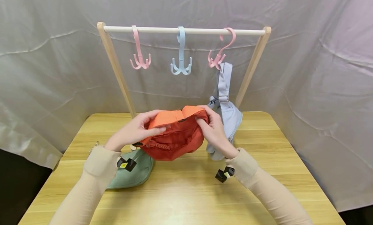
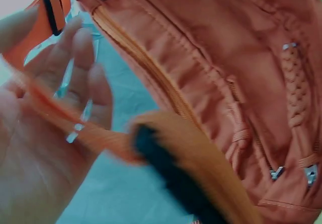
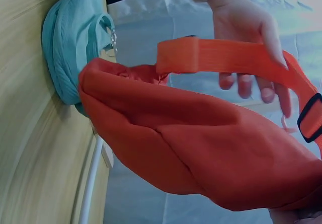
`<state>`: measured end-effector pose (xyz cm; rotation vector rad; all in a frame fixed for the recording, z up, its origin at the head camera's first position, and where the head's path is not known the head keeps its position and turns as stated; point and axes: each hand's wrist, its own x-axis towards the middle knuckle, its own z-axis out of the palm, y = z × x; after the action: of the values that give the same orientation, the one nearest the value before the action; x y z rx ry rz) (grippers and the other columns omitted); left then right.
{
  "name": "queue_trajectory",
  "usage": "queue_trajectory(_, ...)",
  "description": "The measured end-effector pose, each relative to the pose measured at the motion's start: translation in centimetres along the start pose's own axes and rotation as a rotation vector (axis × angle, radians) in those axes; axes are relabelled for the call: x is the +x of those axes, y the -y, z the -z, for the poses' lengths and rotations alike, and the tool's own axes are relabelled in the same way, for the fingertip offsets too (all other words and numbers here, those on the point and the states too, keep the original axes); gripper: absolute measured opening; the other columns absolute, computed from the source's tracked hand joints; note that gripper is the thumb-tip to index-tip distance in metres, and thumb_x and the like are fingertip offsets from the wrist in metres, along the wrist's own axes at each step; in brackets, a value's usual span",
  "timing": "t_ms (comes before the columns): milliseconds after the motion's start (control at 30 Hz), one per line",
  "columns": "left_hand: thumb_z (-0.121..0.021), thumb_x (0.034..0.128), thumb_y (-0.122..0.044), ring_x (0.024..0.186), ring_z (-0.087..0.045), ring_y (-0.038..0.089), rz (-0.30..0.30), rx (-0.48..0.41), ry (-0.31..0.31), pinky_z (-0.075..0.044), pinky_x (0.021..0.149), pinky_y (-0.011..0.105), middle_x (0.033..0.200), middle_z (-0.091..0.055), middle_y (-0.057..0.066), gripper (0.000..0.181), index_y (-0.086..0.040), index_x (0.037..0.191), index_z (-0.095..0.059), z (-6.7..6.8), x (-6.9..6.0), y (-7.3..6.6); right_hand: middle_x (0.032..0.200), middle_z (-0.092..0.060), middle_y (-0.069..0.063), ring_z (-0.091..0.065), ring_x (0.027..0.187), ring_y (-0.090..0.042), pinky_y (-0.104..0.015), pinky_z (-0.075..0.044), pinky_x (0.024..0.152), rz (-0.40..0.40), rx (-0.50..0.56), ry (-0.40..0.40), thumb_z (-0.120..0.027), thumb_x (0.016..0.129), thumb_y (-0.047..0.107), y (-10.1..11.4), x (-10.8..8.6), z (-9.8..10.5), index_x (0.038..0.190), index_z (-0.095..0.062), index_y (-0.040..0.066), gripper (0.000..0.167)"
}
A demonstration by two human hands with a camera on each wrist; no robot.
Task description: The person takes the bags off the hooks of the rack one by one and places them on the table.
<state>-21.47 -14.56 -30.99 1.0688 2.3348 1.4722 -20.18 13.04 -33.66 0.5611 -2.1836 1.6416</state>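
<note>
An orange-red bag (image 1: pixel 175 140) with zips and a braided pull is held up above the table. Its orange strap (image 1: pixel 170 116) (image 3: pixel 226 55) runs through my left hand (image 1: pixel 135 131) (image 2: pixel 45 118) (image 3: pixel 246 27), between the thumb and the fingers. My right hand (image 1: pixel 214 129) pinches the bag's other end, thumb in front; in the right wrist view only a bit of it shows at the lower right. Black buckles are on the strap, one blurred in the left wrist view.
A wooden rack with a white bar (image 1: pixel 157 30) carries pink hooks (image 1: pixel 141 61) (image 1: pixel 217 60) and a blue hook (image 1: pixel 181 53). A pale blue bag (image 1: pixel 230 118) hangs from the right pink hook. A green bag (image 1: pixel 131 173) (image 3: pixel 73 43) lies on the table (image 1: pixel 180 199), front left.
</note>
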Motion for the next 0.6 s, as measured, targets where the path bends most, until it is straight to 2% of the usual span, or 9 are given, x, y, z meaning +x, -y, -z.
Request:
queue_trajectory(100,-0.072,0.0935,-0.017,0.108,-0.066,0.015,0.022,0.039,0.034,-0.055,0.092,0.029,0.124,-0.068,0.004,0.052,-0.017,0.142,-0.055,0.0,-0.3,0.2,0.108,-0.069,-0.017,-0.060,0.091,-0.009,-0.019,-0.047,0.083,0.025,0.031,-0.020,-0.058,0.095,-0.001,0.0,0.0,0.1,0.116,-0.067,0.002,0.023)
queue_trajectory(167,-0.071,0.0944,-0.018,0.110,-0.065,0.014,0.024,0.071,0.011,-0.055,0.092,0.029,0.125,-0.068,0.005,0.052,-0.016,0.143,-0.054,0.1,-0.5,0.6,0.108,-0.069,-0.017,-0.061,0.092,-0.009,-0.019,-0.047,0.083,0.035,0.048,-0.029,-0.058,0.095,-0.001,0.0,0.0,0.1,0.115,-0.067,0.001,0.022)
queue_trajectory(300,-0.067,0.0972,-0.017,0.106,-0.066,0.014,0.037,0.137,-0.120,-0.055,0.092,0.029,0.125,-0.068,0.010,0.042,-0.012,0.138,-0.059,0.4,-1.0,2.0,0.107,-0.069,-0.017,-0.061,0.092,-0.009,-0.019,-0.048,0.083,0.043,0.061,-0.032,-0.058,0.095,-0.001,0.0,-0.1,0.2,0.114,-0.067,0.002,0.021)
queue_trajectory(367,-0.066,0.0975,-0.015,0.110,-0.063,0.016,0.055,0.159,-0.196,-0.053,0.097,0.035,0.129,-0.066,0.012,0.040,-0.011,0.136,-0.060,0.6,-1.4,2.9,0.106,-0.069,-0.016,-0.061,0.092,-0.009,-0.019,-0.048,0.083,0.039,0.063,-0.034,-0.058,0.095,-0.001,0.0,-0.1,0.2,0.114,-0.067,0.002,0.021)
queue_trajectory(500,-0.065,0.0983,-0.016,0.125,-0.053,0.025,0.115,0.147,-0.317,-0.044,0.107,0.051,0.143,-0.055,0.011,0.046,-0.012,0.143,-0.053,0.8,-2.3,4.6,0.105,-0.069,-0.009,-0.061,0.094,-0.010,-0.019,-0.049,0.085,0.036,0.088,-0.051,-0.058,0.095,-0.002,0.1,-0.3,0.1,0.114,-0.066,0.000,0.021)
queue_trajectory(600,-0.063,0.0993,-0.018,0.134,-0.046,0.031,0.158,0.123,-0.389,-0.038,0.110,0.054,0.151,-0.046,0.012,0.054,-0.013,0.149,-0.044,1.0,-3.2,5.6,0.105,-0.068,0.001,-0.062,0.097,-0.010,-0.020,-0.050,0.087,0.048,0.126,-0.072,-0.058,0.096,-0.002,0.4,-0.4,0.1,0.115,-0.065,-0.001,0.021)
